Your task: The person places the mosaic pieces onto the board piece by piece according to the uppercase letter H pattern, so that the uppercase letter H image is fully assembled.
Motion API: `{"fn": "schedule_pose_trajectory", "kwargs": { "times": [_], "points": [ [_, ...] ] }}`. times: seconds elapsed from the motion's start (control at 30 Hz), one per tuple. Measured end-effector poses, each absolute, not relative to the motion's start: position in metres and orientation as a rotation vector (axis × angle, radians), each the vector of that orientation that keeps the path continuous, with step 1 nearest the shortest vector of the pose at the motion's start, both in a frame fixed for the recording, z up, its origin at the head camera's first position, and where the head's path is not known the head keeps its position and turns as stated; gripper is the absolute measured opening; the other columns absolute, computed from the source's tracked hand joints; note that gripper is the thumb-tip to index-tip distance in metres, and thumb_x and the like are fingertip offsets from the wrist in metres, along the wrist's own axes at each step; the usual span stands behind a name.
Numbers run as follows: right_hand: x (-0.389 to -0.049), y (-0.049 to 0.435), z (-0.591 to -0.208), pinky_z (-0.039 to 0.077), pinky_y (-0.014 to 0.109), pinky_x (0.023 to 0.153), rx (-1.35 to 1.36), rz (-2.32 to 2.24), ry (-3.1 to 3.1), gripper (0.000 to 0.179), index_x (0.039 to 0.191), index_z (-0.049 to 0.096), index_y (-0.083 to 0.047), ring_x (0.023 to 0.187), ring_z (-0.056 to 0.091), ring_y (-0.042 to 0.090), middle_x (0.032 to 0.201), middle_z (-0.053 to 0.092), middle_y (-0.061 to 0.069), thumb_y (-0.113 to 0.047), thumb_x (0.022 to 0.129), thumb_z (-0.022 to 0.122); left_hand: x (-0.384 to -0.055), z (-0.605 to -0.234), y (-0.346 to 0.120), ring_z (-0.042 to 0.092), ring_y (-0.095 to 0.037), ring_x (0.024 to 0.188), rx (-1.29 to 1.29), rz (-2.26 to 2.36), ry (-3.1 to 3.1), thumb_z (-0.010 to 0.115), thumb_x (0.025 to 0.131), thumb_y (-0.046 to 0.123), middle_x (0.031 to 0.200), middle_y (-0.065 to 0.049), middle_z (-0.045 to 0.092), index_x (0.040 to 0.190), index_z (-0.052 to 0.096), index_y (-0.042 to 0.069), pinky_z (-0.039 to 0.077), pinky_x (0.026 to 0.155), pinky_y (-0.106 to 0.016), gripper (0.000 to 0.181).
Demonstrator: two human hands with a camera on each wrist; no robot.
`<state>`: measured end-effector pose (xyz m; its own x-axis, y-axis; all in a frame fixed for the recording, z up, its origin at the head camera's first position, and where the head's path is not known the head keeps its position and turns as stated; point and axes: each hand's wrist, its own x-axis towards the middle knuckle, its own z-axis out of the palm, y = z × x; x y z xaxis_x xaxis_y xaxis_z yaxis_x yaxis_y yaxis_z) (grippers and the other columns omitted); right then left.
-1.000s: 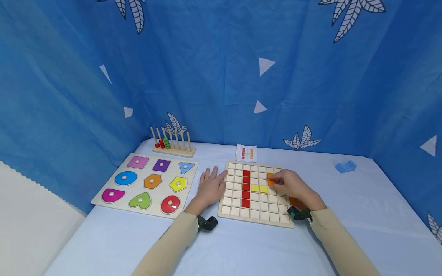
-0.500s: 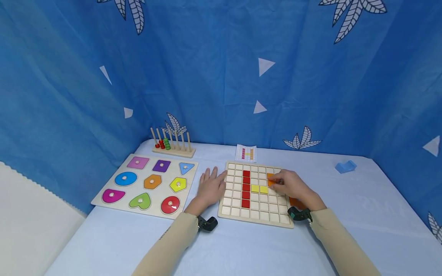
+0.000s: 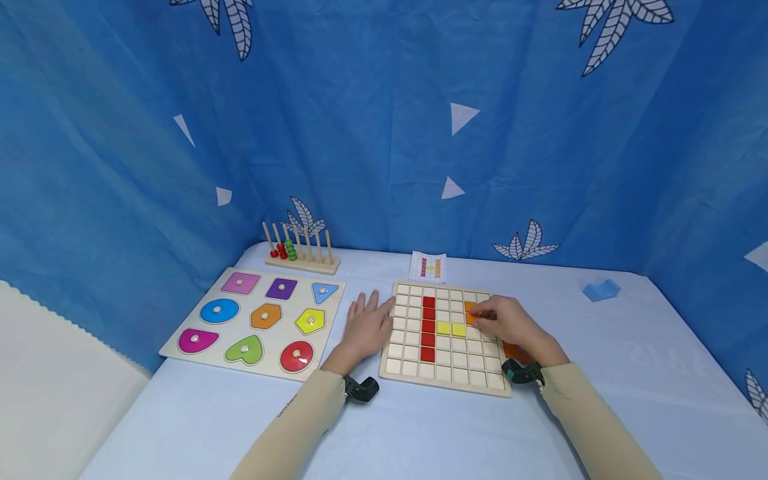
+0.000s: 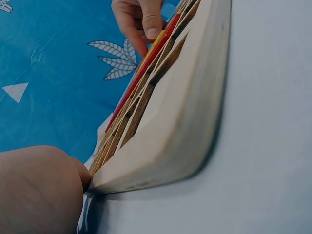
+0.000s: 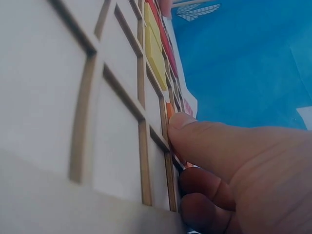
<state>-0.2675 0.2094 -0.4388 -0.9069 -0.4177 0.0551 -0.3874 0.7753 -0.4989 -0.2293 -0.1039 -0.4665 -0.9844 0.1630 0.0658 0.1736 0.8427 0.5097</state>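
A wooden grid board (image 3: 444, 381) lies on the table, with a column of red square tiles (image 3: 428, 327) and two yellow tiles (image 3: 451, 329) beside it. Orange tiles (image 3: 471, 307) sit in the upper right cells. There my right hand (image 3: 507, 319) pinches an orange tile (image 5: 170, 108) between thumb and fingers; the hand hides most of it. My left hand (image 3: 365, 330) lies flat with spread fingers, fingertips right at the board's left edge. In the left wrist view the board's corner (image 4: 165, 141) looms close up.
More orange pieces (image 3: 516, 353) lie partly hidden under my right wrist. A pattern card (image 3: 428, 279) is behind the board. At left are a shape puzzle (image 3: 273, 347) and a peg stand with beads (image 3: 306, 263). A blue block (image 3: 601, 290) sits far right.
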Motion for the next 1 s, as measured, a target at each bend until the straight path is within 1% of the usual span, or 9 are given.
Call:
{"fn": "schedule_pose_trajectory", "kwargs": {
  "times": [0.33, 0.67, 1.0],
  "points": [
    [-0.265, 0.210, -0.436, 0.040, 0.024, 0.064, -0.671, -0.794, 2.902, 0.027, 0.116, 0.077, -0.002, 0.076, 0.049, 0.015, 0.089, 0.065, 0.005, -0.011, 0.091, 0.076, -0.229, -0.468, -0.104, 0.012, -0.048, 0.157, -0.280, -0.818, -2.997, 0.041, 0.106, 0.029, 0.166, -0.023, 0.028, 0.154, 0.047, 0.017, 0.011, 0.127, -0.062, 0.050],
    [-0.262, 0.212, -0.432, 0.043, 0.024, 0.067, -0.636, -0.783, 2.901, 0.027, 0.117, 0.077, -0.003, 0.079, 0.052, 0.016, 0.090, 0.066, 0.005, -0.011, 0.091, 0.076, -0.230, -0.467, -0.104, 0.012, -0.048, 0.157, -0.281, -0.817, -2.999, 0.041, 0.106, 0.029, 0.167, -0.023, 0.027, 0.155, 0.046, 0.018, 0.010, 0.127, -0.062, 0.050],
    [-0.262, 0.219, -0.429, 0.043, 0.023, 0.058, -0.608, -0.753, 2.918, 0.029, 0.119, 0.076, -0.004, 0.076, 0.052, 0.016, 0.089, 0.067, 0.005, -0.014, 0.092, 0.076, -0.231, -0.470, -0.104, 0.012, -0.048, 0.157, -0.279, -0.808, -2.999, 0.041, 0.106, 0.030, 0.167, -0.022, 0.027, 0.155, 0.046, 0.019, 0.010, 0.127, -0.061, 0.050]
  ]
}}
